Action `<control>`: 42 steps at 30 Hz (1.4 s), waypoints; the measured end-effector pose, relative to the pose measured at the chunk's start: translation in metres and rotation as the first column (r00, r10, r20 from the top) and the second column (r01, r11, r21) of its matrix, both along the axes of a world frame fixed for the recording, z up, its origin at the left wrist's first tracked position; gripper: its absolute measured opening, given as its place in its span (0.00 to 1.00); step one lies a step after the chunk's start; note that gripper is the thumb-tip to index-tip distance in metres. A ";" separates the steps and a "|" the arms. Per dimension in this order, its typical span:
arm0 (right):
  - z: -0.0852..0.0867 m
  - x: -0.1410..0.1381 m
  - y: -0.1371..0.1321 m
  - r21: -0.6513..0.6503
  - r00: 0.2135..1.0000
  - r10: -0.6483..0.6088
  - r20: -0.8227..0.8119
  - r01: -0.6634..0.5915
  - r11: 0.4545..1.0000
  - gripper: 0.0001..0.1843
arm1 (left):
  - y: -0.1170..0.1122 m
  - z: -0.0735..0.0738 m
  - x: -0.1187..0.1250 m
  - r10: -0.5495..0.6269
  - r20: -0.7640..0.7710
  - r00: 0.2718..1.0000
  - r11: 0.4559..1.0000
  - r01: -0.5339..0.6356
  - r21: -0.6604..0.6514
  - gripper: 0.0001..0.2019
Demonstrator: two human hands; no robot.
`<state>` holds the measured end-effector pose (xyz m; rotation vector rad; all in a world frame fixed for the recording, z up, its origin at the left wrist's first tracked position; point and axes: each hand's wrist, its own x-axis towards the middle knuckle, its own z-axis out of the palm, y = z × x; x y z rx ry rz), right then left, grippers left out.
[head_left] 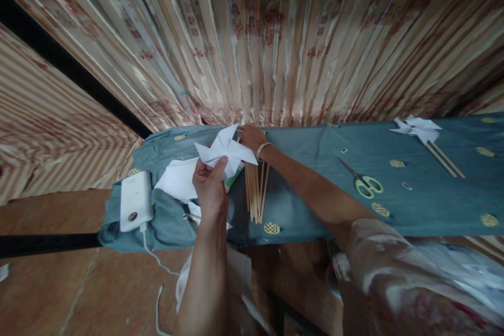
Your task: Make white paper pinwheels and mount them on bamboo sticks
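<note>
A folded white paper pinwheel (226,151) is pinched by its lower edge between the thumb and fingers of my left hand (211,181). My right hand (252,139) reaches behind the pinwheel toward the far edge of the blue-green cloth. Its fingers curl downward, partly covered by the paper, and what they hold, if anything, is hidden. Under my right wrist lies a bundle of wooden sticks (256,194), their far ends out of sight. White paper sheets (177,179) lie on the cloth left of the pinwheel.
Scissors with green handles (368,187) lie right of my forearm. Farther right rest white paper pinwheels (418,128) on wooden sticks. A white power bank (135,202) with a cable sits at the left end of the cloth (311,139). A patterned curtain (275,37) hangs behind.
</note>
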<state>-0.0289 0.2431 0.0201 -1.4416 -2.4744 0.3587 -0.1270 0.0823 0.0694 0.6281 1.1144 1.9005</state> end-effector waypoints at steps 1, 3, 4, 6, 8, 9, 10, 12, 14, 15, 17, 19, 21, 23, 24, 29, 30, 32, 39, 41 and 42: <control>0.001 0.001 -0.001 -0.015 0.999 -0.014 -0.045 0.014 1.000 0.11 | 0.000 0.000 0.000 -0.001 0.005 1.000 1.000 0.001 0.008 0.18; 0.003 0.004 -0.002 -0.051 0.988 -0.054 -0.148 0.047 0.998 0.10 | 0.000 0.000 0.000 0.004 0.017 1.000 1.000 -0.004 0.016 0.17; 0.003 0.006 -0.002 -0.074 0.976 -0.080 -0.205 0.066 0.995 0.10 | 0.000 0.000 0.000 0.005 0.021 1.000 1.000 -0.006 0.015 0.17; 0.005 0.011 -0.004 -0.131 0.935 -0.138 -0.326 0.099 0.986 0.10 | 0.000 0.000 0.000 0.001 0.016 1.000 1.000 -0.001 0.009 0.16; 0.006 0.019 -0.009 -0.200 0.872 -0.194 -0.450 0.113 0.973 0.11 | 0.000 -0.001 0.000 -0.012 0.004 1.000 1.000 0.012 0.004 0.15; 0.006 0.025 -0.014 -0.235 0.833 -0.217 -0.509 0.109 0.966 0.12 | 0.001 -0.001 0.000 -0.020 -0.001 1.000 1.000 0.020 0.003 0.15; 0.006 0.033 -0.021 -0.265 0.791 -0.236 -0.565 0.097 0.959 0.13 | 0.001 -0.001 0.000 -0.026 -0.004 1.000 1.000 0.026 0.004 0.15; 0.006 0.054 -0.040 -0.316 0.704 -0.267 -0.658 0.064 0.947 0.16 | 0.001 -0.002 0.002 -0.032 -0.007 0.999 0.999 0.032 0.005 0.15; 0.006 0.081 -0.065 -0.351 0.632 -0.290 -0.719 0.031 0.936 0.19 | 0.001 -0.003 0.006 -0.030 -0.010 0.999 1.000 0.030 0.006 0.15; 0.005 0.095 -0.079 -0.362 0.606 -0.296 -0.738 0.015 0.932 0.20 | 0.001 -0.004 0.008 -0.031 -0.013 0.999 1.000 0.031 0.004 0.15; 0.004 0.123 -0.107 -0.377 0.580 -0.305 -0.755 -0.003 0.926 0.21 | 0.000 -0.006 0.016 -0.048 -0.025 0.999 0.999 0.048 -0.007 0.14; 0.001 0.148 -0.132 -0.382 0.585 -0.314 -0.747 0.008 0.924 0.18 | -0.002 -0.008 0.025 -0.086 -0.044 0.995 0.996 0.085 -0.022 0.13; -0.005 0.168 -0.152 -0.362 0.626 -0.315 -0.714 0.055 0.930 0.11 | -0.003 -0.011 0.036 -0.128 -0.069 0.989 0.991 0.126 -0.038 0.12; -0.012 0.182 -0.166 -0.261 0.760 -0.262 -0.595 0.125 0.957 0.07 | -0.005 -0.015 0.047 -0.177 -0.090 0.980 0.983 0.172 -0.058 0.12; -0.016 0.187 -0.171 -0.200 0.833 -0.229 -0.504 0.145 0.969 0.06 | -0.006 -0.017 0.053 -0.206 -0.093 0.974 0.977 0.200 -0.069 0.12; -0.026 0.190 -0.183 -0.015 0.979 -0.129 -0.159 0.128 0.992 0.07 | -0.011 -0.027 0.076 -0.339 -0.053 0.939 0.937 0.332 -0.104 0.14; -0.025 0.189 -0.184 0.008 0.985 -0.112 -0.130 0.114 0.993 0.08 | -0.012 -0.028 0.079 -0.353 -0.055 0.934 0.932 0.346 -0.108 0.14; -0.023 0.189 -0.186 0.047 0.993 -0.080 -0.092 0.084 0.995 0.09 | -0.013 -0.031 0.082 -0.367 -0.063 0.928 0.927 0.360 -0.107 0.14; -0.020 0.197 -0.192 0.146 0.996 -0.088 -0.008 0.088 0.985 0.11 | -0.016 -0.033 0.082 -0.403 -0.041 0.914 0.909 0.395 -0.136 0.15; -0.020 0.198 -0.193 0.156 0.996 -0.093 0.013 0.090 0.984 0.11 | -0.016 -0.033 0.082 -0.407 -0.029 0.913 0.906 0.400 -0.139 0.15; -0.019 0.199 -0.194 0.154 0.996 -0.091 0.021 0.087 0.984 0.11 | -0.016 -0.033 0.083 -0.408 -0.024 0.913 0.906 0.401 -0.137 0.15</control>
